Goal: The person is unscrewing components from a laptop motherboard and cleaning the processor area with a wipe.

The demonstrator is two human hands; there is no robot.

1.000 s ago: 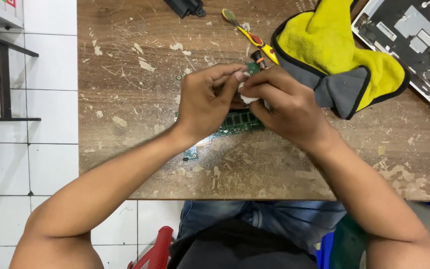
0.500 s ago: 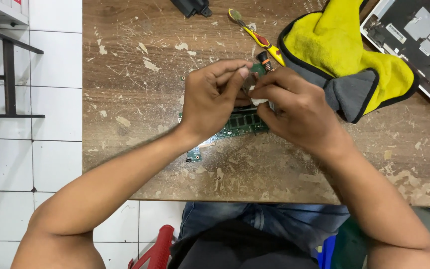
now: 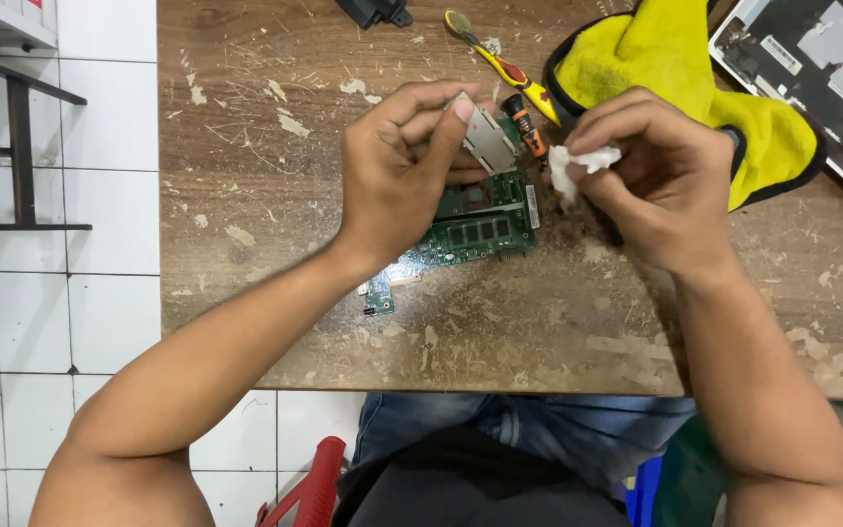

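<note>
At the centre of a scarred brown wooden bench [image 3: 275, 293], a green printed circuit board [image 3: 475, 234] lies flat under a person's left hand [image 3: 397, 181], whose fingers pinch a thin grey metal plate [image 3: 488, 140] tilted up at the board's 12 o'clock edge. At 3 o'clock, just apart from the board, the right hand [image 3: 670, 190] has its fingers closed on a small crumpled white wipe [image 3: 578, 164]. A yellow-handled brush [image 3: 504, 63] and an orange-tipped screwdriver [image 3: 524, 124] lie at 12 o'clock, a yellow and grey cloth [image 3: 675, 73] at 1 o'clock.
</note>
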